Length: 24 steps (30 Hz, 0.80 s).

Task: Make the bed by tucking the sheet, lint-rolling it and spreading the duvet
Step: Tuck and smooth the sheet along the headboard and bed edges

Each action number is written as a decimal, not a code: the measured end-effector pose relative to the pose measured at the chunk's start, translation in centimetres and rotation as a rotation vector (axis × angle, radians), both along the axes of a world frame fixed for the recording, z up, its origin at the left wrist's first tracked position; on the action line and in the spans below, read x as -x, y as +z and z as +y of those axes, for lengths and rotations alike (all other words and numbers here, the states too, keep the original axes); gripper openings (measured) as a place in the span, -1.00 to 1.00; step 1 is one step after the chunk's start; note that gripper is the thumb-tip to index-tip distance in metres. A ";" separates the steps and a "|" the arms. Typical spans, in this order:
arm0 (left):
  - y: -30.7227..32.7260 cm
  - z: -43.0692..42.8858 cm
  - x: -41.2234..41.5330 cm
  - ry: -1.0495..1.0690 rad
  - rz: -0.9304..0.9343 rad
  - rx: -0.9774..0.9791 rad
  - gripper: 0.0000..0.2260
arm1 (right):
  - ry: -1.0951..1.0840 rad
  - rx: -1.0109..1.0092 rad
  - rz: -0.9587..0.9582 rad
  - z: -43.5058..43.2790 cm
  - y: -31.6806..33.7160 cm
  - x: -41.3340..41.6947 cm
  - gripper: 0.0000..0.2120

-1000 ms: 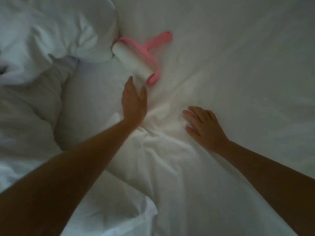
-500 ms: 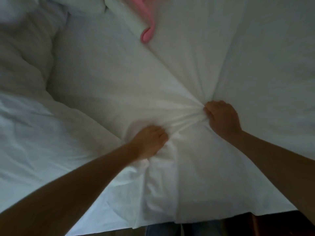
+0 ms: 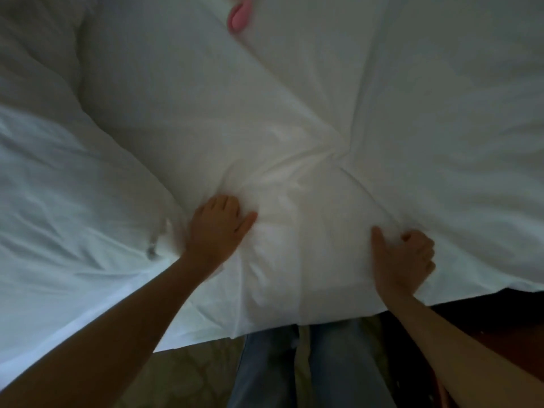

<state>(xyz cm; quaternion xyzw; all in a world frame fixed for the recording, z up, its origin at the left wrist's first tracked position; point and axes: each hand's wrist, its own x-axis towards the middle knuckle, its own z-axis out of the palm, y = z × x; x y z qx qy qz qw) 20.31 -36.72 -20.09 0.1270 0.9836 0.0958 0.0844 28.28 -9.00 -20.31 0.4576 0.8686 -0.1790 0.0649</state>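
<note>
A white sheet (image 3: 309,119) covers the bed and hangs over its near edge in front of me. My left hand (image 3: 216,228) grips a bunch of the sheet near the edge, fingers curled into the fabric. To its right, my right hand (image 3: 403,260) is closed on another fold of the sheet, thumb pointing up. Creases fan out from a bunched point between and above the hands. Only the pink tip of the lint roller (image 3: 238,17) shows at the top edge. A rumpled white duvet (image 3: 59,187) lies on the left.
My legs in blue jeans (image 3: 309,366) stand against the bed's near edge. A patterned carpet (image 3: 188,375) shows below the hanging sheet. Dark reddish wood (image 3: 482,325) lies at the lower right, under the bed edge.
Both hands went from flat on the sheet to gripping it, then drew it toward the near edge. The view dropped, so the lint roller slid almost out of the top.
</note>
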 end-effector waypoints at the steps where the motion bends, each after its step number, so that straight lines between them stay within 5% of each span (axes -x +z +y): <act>1: 0.2 -0.9 -0.7 -0.004 0.011 -0.008 -0.61 | -0.149 0.041 -0.032 -0.2 -0.2 -0.5 -0.28; 4: 1.8 -0.9 -3.7 0.039 -0.189 -0.095 -0.60 | -0.334 0.123 -0.100 0.0 -0.5 -1.0 -0.36; 7: 2.1 2.3 -6.7 0.179 -0.421 0.032 -0.61 | -0.032 0.101 -0.087 1.0 -0.8 -2.0 -0.57; 10: 2.0 4.7 -6.9 0.355 -0.358 0.009 -0.64 | 0.277 0.094 -0.041 2.6 -0.3 -2.3 -0.66; 15: 2.3 4.1 -8.9 0.250 -0.281 -0.036 -0.71 | 0.556 0.063 0.054 5.7 1.1 -4.5 -0.70; 22: 4.3 5.0 -9.4 0.224 -0.342 0.090 -0.71 | 0.496 0.322 -0.032 7.7 2.1 -6.6 -0.62; 24: 4.9 6.5 -9.7 0.199 -0.233 0.068 -0.71 | 0.422 0.345 -0.006 8.2 2.8 -6.4 -0.59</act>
